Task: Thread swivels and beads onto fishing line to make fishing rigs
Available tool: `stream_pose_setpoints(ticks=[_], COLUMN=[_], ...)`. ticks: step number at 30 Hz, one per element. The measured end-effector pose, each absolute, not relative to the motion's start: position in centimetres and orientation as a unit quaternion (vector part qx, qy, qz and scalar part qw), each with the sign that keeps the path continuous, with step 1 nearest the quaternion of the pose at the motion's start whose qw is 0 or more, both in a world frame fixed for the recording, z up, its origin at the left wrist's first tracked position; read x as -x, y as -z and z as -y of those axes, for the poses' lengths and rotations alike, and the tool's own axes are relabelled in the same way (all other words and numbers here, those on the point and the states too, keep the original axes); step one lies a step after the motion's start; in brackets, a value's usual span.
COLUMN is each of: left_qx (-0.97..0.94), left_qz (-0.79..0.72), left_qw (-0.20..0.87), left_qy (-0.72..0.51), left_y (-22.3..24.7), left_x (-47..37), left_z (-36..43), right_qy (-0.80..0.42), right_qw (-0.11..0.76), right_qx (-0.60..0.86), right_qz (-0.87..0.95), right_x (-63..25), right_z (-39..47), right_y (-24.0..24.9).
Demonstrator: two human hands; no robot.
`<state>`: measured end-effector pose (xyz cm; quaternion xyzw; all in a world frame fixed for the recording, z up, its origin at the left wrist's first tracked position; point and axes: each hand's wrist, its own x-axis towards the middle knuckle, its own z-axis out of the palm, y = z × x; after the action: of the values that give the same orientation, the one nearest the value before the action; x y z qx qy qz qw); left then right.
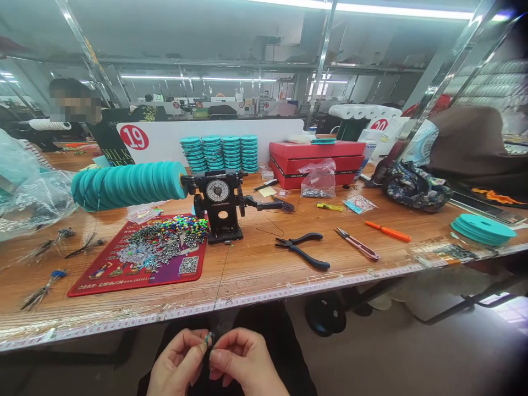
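Head view of a line-winding station: the left hand [177, 363] and right hand [243, 363] meet below the near edge of the tabletop [256, 264], over the lap, where both grips are pressed together, thumb against forefinger, pinching one small fitting [209, 337] between them; its make is too small to tell, though a bluish tip shows. A thin line [223, 269] runs from the base of the black hand-crank winder [220, 206] across the wood and over the edge towards the hands, which suggests the piece is held low so the line stays taut and clear of the clutter. The winder carries a row of teal spools [127, 184] on its shaft, set to the left so the crank handle on the right stays free. A red mat [103, 275] keeps coloured beads [185, 225] and metal swivels [144, 253] from rolling off, just beside the winder and within reach. Pliers [303, 248], small snips [357, 243] and an orange-handled tool [388, 231] lie apart to the right, on the working side. Spare stacked teal spools [220, 153] and a red box [315, 159] stand well back; loose teal discs [482, 228] rest at the far right. Another person [78, 110] sits beyond the divider numbered 19
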<state>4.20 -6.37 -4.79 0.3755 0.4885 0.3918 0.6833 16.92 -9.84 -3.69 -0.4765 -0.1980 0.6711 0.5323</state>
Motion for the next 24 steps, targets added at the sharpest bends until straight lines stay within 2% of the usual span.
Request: stream_pose_setpoints(ticks=[24], left_qx=[-0.308], left_qz=[-0.486], left_qw=[0.725], left_qy=[-0.378], left_y=[3.7], left_x=[-4.5], left_z=[6.6], right_qy=[-0.625], right_qw=[0.571], right_qx=[0.481], right_qz=[0.227], right_x=[-16.9], right_z=[9.9], right_y=[2.7])
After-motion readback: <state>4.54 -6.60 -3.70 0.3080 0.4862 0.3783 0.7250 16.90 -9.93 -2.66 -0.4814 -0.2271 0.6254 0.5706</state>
